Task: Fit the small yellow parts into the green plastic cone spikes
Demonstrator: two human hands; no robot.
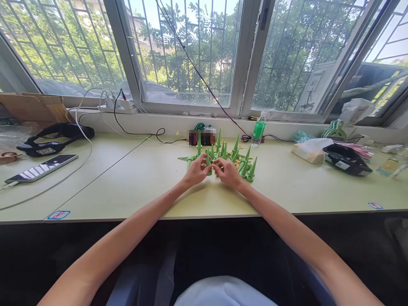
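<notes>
Near the middle of the table, my left hand (195, 171) is closed around a green plastic spike (208, 160) that points upward. My right hand (228, 173) is pinched right beside that spike, its fingertips close to the left ones; whatever lies between them is too small to make out. Just beyond and to the right of both hands is a cluster of similar green cone-shaped spikes (251, 171), some upright and some tilted. Small yellow pieces (237, 165) are scattered among them, partly hidden by the spikes and my right hand.
Behind the spikes sits a dark device with a blurred display (201, 138). A green-labelled bottle (259, 129) stands by the window. Tissue box (308, 152) and black strap (347, 159) lie right; phone (42, 168), headband (51, 140) and cables are left.
</notes>
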